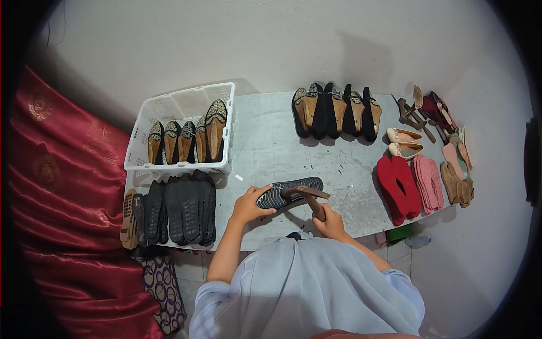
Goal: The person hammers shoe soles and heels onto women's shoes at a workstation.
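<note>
A dark shoe [309, 183] lies sole up near the front middle of the table, its black sole marked with pale wavy lines. My left hand [252, 204] is closed around the shoe's left end, thumb and fingers at its edges. In my right hand [331, 222] is the wooden handle of a hammer [316, 208]. The hammer's metal head overlaps the middle of the sole in this view and hides part of it.
A white plastic basket [186, 168] with several patterned shoes on wooden lasts stands back left. Black soles [189, 209] are stacked before it. More lasted shoes [336, 113] line the back. Red insoles [398, 189], pink insoles [428, 183] and cream shoes [404, 135] lie right.
</note>
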The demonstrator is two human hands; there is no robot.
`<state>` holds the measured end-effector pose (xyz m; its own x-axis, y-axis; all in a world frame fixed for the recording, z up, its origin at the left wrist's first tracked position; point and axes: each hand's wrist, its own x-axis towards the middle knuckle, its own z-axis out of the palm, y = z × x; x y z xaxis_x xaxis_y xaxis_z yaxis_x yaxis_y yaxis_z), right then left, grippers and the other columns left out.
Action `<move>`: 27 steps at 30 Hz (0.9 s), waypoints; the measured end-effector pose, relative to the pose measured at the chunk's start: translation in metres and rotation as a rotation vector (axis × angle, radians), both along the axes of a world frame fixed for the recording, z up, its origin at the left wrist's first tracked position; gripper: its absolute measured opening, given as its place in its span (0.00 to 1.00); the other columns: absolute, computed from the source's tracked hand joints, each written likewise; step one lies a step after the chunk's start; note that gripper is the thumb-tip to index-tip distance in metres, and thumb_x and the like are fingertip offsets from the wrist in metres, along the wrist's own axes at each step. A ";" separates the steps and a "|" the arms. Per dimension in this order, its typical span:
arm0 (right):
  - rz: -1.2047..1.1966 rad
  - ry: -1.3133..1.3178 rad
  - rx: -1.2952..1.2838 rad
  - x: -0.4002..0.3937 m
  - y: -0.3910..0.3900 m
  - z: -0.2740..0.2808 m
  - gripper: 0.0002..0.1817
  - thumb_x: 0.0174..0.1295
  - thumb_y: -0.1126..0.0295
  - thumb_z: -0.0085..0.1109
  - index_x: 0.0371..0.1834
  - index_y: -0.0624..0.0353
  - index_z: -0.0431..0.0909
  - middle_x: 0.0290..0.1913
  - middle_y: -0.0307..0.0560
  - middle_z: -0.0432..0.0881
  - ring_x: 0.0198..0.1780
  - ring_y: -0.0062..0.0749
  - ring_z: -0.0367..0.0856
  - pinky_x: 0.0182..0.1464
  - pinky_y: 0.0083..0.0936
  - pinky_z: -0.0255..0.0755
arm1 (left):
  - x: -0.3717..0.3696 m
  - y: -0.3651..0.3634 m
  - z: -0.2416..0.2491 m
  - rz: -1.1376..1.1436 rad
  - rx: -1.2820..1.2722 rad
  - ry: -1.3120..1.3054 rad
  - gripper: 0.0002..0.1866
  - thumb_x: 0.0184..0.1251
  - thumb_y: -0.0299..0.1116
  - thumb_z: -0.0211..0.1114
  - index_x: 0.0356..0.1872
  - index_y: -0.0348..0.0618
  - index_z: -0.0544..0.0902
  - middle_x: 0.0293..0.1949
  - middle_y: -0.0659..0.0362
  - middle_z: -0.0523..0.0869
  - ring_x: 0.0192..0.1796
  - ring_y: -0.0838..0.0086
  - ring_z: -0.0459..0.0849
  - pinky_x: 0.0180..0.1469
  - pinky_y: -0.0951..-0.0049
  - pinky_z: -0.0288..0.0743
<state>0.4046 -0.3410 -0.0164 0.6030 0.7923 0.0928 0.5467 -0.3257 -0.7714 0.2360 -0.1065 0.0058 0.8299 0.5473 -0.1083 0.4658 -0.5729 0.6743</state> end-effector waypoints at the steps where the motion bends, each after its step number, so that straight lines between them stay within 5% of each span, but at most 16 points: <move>1: -0.017 0.002 0.020 0.000 0.003 -0.002 0.19 0.51 0.66 0.61 0.47 0.55 0.72 0.30 0.57 0.81 0.32 0.54 0.82 0.33 0.41 0.74 | 0.000 0.000 0.000 0.002 0.005 -0.006 0.42 0.35 0.55 0.76 0.60 0.67 0.76 0.47 0.56 0.80 0.49 0.61 0.82 0.50 0.65 0.76; 17: -0.158 0.040 0.031 0.015 -0.001 0.005 0.18 0.52 0.69 0.60 0.47 0.59 0.72 0.28 0.59 0.80 0.31 0.55 0.82 0.33 0.37 0.73 | -0.001 -0.003 -0.004 0.038 0.008 -0.056 0.42 0.33 0.54 0.77 0.60 0.66 0.76 0.46 0.57 0.80 0.47 0.61 0.82 0.48 0.65 0.77; 27: -0.011 -0.097 -0.036 0.028 -0.038 -0.001 0.18 0.47 0.70 0.63 0.44 0.58 0.74 0.27 0.57 0.80 0.30 0.51 0.82 0.31 0.35 0.73 | 0.000 -0.002 -0.001 0.022 0.014 -0.026 0.41 0.34 0.53 0.76 0.60 0.67 0.76 0.45 0.58 0.80 0.46 0.62 0.83 0.47 0.65 0.77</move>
